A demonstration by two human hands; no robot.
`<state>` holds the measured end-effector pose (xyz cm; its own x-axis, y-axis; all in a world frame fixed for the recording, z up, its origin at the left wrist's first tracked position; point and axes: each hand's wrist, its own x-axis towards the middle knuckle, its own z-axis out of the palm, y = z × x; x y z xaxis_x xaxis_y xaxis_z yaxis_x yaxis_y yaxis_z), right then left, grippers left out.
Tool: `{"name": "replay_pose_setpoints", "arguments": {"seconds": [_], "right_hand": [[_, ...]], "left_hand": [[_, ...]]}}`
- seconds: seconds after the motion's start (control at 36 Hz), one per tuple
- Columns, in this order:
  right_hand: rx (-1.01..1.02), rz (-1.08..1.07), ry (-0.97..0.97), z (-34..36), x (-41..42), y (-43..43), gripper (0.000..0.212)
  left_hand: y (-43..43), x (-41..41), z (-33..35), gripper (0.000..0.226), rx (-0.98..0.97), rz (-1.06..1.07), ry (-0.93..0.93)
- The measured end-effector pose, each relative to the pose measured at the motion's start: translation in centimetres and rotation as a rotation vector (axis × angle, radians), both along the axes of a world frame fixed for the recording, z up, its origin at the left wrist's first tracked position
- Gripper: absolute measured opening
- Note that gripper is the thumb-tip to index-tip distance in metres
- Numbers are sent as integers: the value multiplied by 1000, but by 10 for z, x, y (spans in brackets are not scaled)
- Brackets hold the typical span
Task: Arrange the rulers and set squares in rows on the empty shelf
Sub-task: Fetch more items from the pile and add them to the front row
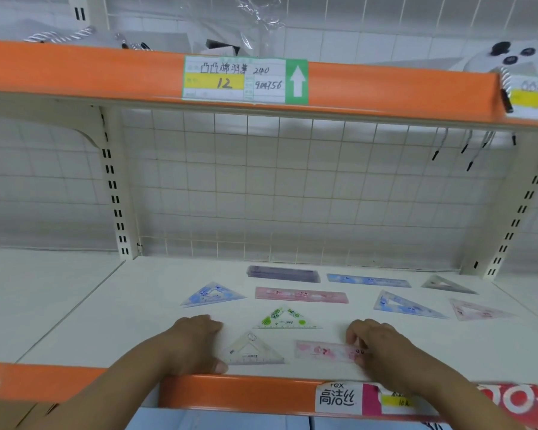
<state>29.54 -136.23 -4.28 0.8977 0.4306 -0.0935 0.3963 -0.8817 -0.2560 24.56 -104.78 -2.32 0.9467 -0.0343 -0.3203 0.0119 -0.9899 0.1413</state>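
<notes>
Rulers and set squares lie spread on the white shelf [137,305]. At the front, my left hand [196,342] rests beside a clear set square [252,352], its thumb touching the left corner. My right hand [376,346] pinches the right end of a pink ruler [323,350]. Behind them lie a green set square [286,319], a blue set square [212,294] and another pink ruler [302,294]. Further back are a purple ruler [283,273] and a blue ruler [368,280]. To the right are a blue set square [407,305], a pink set square [475,310] and a clear set square [448,284].
An orange-fronted upper shelf [90,69] with a price label [246,79] overhangs the space. A wire grid back panel [292,187] closes the rear. The shelf's orange front edge [230,391] carries labels at the right. The left part of the shelf surface is bare.
</notes>
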Motion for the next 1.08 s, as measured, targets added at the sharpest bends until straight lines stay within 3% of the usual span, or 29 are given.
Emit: {"name": "replay_pose_setpoints", "arguments": {"seconds": [0.22,0.44,0.83,1.08], "right_hand": [[80,57,63,1,0,3,48],[176,37,115,-3,3,2,46],[77,116,-147,5,47,41,37],[40,176,-143,2,81,66,34]], "left_hand": [[-2,2,-2,71,15,1,13],[0,3,-4,65,16,4,-8],[-4,-4,-5,71,-102,69,-35],[-4,-8,-3,73,-160,104,-54]]}}
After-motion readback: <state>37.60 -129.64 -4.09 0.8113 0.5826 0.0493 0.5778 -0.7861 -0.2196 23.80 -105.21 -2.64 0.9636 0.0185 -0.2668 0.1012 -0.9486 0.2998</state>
